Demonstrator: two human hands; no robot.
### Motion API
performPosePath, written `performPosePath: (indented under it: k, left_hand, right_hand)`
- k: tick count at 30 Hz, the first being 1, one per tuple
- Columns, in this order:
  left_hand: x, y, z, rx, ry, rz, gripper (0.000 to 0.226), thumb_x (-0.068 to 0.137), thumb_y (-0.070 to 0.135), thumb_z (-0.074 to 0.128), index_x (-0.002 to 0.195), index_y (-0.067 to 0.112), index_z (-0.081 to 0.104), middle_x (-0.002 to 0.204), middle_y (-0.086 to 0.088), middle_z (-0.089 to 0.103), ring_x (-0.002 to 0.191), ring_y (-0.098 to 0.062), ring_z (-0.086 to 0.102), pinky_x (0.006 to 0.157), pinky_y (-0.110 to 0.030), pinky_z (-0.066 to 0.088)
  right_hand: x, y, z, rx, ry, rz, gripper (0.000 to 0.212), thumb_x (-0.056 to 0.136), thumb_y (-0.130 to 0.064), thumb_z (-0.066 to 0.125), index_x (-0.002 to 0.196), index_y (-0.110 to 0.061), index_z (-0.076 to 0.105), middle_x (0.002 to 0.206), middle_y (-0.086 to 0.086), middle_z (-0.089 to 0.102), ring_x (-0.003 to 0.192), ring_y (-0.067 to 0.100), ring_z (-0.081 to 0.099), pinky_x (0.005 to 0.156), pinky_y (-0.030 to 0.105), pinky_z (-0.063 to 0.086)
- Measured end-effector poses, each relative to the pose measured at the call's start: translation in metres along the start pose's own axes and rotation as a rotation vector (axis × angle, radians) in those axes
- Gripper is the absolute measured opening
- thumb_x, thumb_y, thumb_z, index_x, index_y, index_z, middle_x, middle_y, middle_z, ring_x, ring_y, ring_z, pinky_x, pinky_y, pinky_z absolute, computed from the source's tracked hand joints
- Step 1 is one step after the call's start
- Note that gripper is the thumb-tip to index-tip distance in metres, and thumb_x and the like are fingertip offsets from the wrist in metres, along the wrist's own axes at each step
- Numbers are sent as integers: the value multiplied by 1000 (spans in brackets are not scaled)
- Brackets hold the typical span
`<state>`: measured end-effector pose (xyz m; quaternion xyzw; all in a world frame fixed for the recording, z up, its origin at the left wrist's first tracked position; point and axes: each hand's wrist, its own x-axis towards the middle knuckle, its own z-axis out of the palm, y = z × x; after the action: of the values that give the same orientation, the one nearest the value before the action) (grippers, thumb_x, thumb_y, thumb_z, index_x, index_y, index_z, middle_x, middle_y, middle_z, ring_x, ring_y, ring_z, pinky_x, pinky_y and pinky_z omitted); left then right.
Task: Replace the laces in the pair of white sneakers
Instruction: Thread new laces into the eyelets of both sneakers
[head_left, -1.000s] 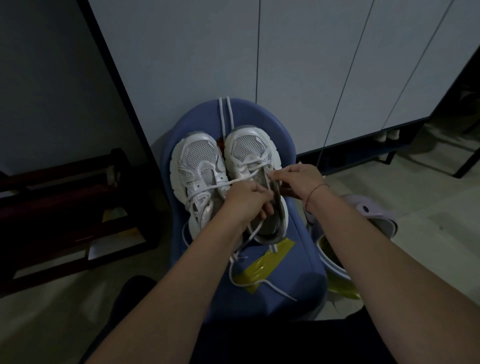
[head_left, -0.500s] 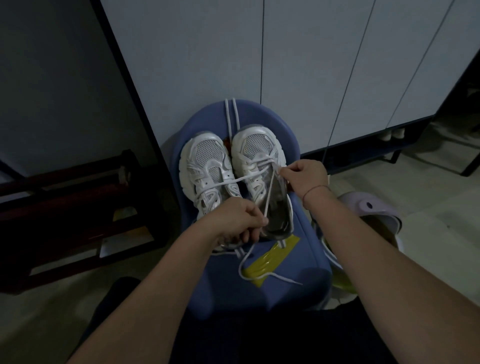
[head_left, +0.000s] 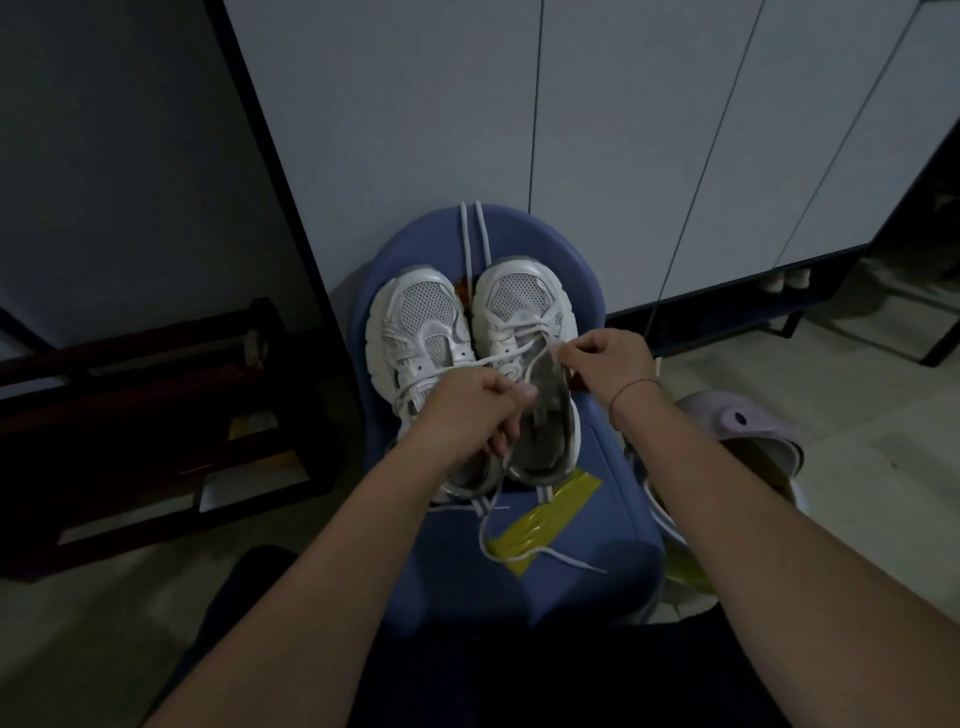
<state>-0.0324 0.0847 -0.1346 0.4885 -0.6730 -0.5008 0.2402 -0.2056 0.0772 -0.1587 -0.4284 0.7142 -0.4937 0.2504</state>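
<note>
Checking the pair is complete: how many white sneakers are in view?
2, side by side on the blue chair: the left sneaker, and the right sneaker, whose lace the left hand and right hand both grip.

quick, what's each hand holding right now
Left hand: closed, gripping the white lace.
Right hand: closed, pinching the white lace at the right sneaker.

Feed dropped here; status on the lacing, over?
Left hand grips the lace. Right hand pinches it at the right sneaker. Left sneaker beside it on the chair. Nothing blocking.
</note>
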Motion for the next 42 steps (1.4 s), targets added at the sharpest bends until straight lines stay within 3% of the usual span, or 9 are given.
performPosePath:
  k: [4, 8, 13, 19, 23, 29, 34, 38, 42]
  left_hand:
    - [17, -8, -5, 106, 370, 158, 17, 98, 34, 54, 82, 27, 57, 81, 0, 63, 71, -23, 65, 69, -36, 52]
    - [26, -7, -4, 187, 299, 100, 20, 102, 20, 42, 111, 20, 61, 99, -10, 65, 95, -31, 63, 82, -38, 50]
    - [23, -1, -15, 339, 210, 58, 23, 99, 25, 53, 89, 16, 71, 84, 0, 67, 81, -18, 63, 69, -27, 44]
    - [-3, 18, -35, 216, 130, 198, 20, 97, 24, 58, 85, 18, 73, 65, 7, 59, 55, 2, 52, 52, -8, 36]
    - [-20, 22, -47, 171, 107, 276, 27, 97, 21, 58, 72, 26, 66, 56, 8, 52, 44, 0, 43, 47, -10, 31]
    - [-19, 8, -70, 160, 171, 220, 26, 98, 22, 56, 78, 23, 72, 60, 2, 47, 64, -19, 44, 63, -27, 36]
    - [-19, 6, -59, 139, 123, 210, 26, 98, 25, 57, 77, 25, 72, 68, -11, 49, 65, -20, 42, 63, -27, 34]
    - [-18, 10, -53, 79, 111, 226, 28, 98, 21, 57, 75, 30, 71, 68, -13, 50, 64, -20, 42, 60, -30, 32]
    - [-17, 9, -56, 67, 117, 221, 26, 97, 26, 57, 76, 24, 72, 73, -11, 52, 69, -18, 43, 66, -29, 35]
  right_hand:
    - [-3, -4, -4, -35, -81, -39, 16, 83, -18, 71, 80, -3, 68, 62, -2, 60, 56, 6, 53, 49, 7, 45]
    - [-9, -7, -8, -32, -111, -64, 16, 86, -19, 68, 84, -3, 69, 64, -3, 60, 58, 6, 53, 51, 6, 45]
    - [-17, -16, -13, 65, -114, -54, 13, 87, -18, 66, 85, -6, 68, 68, 4, 64, 65, 16, 59, 73, 35, 56]
    - [-38, -39, -6, 56, -401, -349, 32, 94, -8, 53, 123, -19, 56, 118, -5, 58, 100, 8, 59, 87, 19, 50]
    - [-45, -50, -8, -87, -419, -408, 16, 91, -24, 61, 95, -11, 69, 77, 2, 65, 66, 2, 54, 63, 18, 45]
    - [-6, -35, -24, 765, -14, 302, 27, 93, -12, 57, 67, -11, 55, 50, 2, 42, 32, 6, 33, 34, 14, 29]
    - [-18, -42, -19, -22, 93, -146, 21, 91, -9, 56, 109, -9, 66, 101, 2, 64, 85, 8, 60, 80, 24, 51]
    - [-61, -70, 0, -133, -422, -397, 13, 94, -26, 55, 87, -22, 66, 70, -11, 61, 55, 3, 54, 57, 18, 46]
    - [-41, -62, -10, -15, -202, -309, 21, 89, -28, 63, 75, -15, 69, 63, -1, 57, 53, 0, 47, 56, 16, 41]
